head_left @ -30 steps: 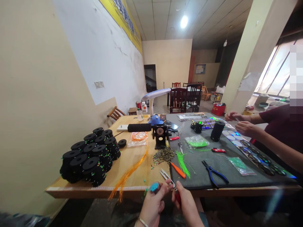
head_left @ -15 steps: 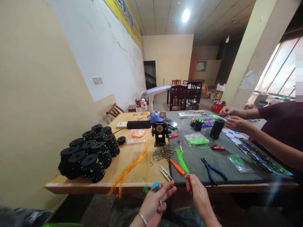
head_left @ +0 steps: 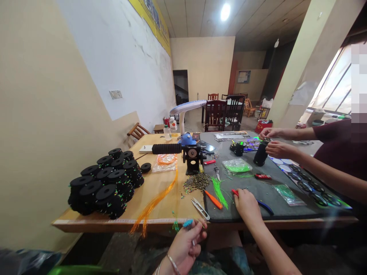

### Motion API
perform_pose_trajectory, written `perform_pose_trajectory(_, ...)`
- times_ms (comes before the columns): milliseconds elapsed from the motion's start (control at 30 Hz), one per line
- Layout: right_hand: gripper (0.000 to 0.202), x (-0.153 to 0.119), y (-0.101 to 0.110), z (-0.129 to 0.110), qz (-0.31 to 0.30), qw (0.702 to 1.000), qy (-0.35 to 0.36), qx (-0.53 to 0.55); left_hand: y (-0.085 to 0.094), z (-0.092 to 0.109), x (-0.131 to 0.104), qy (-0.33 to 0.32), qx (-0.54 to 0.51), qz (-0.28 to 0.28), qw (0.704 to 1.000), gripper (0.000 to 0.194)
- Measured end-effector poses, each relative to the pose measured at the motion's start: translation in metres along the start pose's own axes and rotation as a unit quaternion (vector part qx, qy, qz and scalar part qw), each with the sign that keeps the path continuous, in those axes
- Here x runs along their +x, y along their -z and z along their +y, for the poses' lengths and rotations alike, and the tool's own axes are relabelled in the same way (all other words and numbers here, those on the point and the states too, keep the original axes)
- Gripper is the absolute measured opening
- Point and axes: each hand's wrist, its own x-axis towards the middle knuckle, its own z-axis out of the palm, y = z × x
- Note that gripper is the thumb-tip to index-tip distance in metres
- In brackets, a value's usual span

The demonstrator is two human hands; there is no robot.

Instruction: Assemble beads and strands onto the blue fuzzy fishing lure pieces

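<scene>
At the table's front edge, my left hand (head_left: 187, 242) is closed, its fingertips pinching what looks like a thin line (head_left: 204, 224). A blue wrap (head_left: 188, 223) covers one of its fingers. My right hand (head_left: 247, 204) is over the dark mat, closed on a slim red lighter (head_left: 234, 192); most of the lighter is hidden by the fingers. Under that hand lie blue-handled pliers (head_left: 265, 206), partly covered. Between the hands are thread snips (head_left: 200, 209), an orange-handled tool (head_left: 213, 199) and a bunch of green strands (head_left: 219, 193).
Black foam spools (head_left: 106, 183) are stacked at left. A winding device (head_left: 192, 158) with a foam roller stands mid-table, near a lamp (head_left: 186, 138) and a heap of small metal pieces (head_left: 197, 183). Orange strands (head_left: 156, 202) trail over the edge. At right, a co-worker's hands (head_left: 272, 141) work above a black spool (head_left: 261, 154).
My right hand has moved forward and right from the table edge onto the mat, carrying the red lighter, and now covers part of the pliers. My left hand's fingers have drawn in.
</scene>
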Motion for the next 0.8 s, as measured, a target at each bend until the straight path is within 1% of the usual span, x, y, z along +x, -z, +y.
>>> perform_pose_trajectory(100, 0.015, -0.001, 0.005, -0.003, 0.006, 1.000, 0.003, 0.000, 0.001, 0.000, 0.000, -0.002, 0.008, 0.000, 1.000, 0.033)
perform_pose_trajectory(167, 0.021, -0.007, 0.011, -0.007, 0.017, 1.000, 0.014, 0.015, 0.001, 0.001, 0.000, -0.005, 0.011, 0.000, 1.000, 0.033)
perform_pose_trajectory(267, 0.025, -0.025, 0.020, -0.018, 0.043, 0.993, 0.057, 0.096, 0.001, 0.000, -0.001, -0.006, 0.012, 0.001, 1.000, 0.036)
perform_pose_trajectory(367, 0.024, -0.048, 0.025, -0.031, 0.042, 0.977, 0.092, 0.189, 0.003, -0.001, 0.000, -0.008, 0.017, 0.005, 1.000, 0.039)
perform_pose_trajectory(467, 0.024, -0.066, 0.027, -0.040, 0.042, 0.966, 0.086, 0.240, 0.005, -0.003, 0.002, -0.022, 0.030, 0.003, 0.999, 0.039)
perform_pose_trajectory(567, 0.025, -0.079, 0.027, -0.044, 0.044, 0.959, 0.080, 0.269, 0.008, -0.004, 0.002, -0.034, 0.042, 0.003, 0.999, 0.038)
perform_pose_trajectory(700, 0.024, -0.089, 0.022, -0.041, 0.041, 0.958, 0.070, 0.275, 0.011, -0.006, 0.003, -0.044, 0.050, 0.002, 0.998, 0.035)
perform_pose_trajectory(800, 0.024, -0.088, 0.017, -0.033, 0.042, 0.963, 0.054, 0.259, 0.014, -0.008, 0.007, -0.036, 0.045, 0.013, 0.998, 0.037)
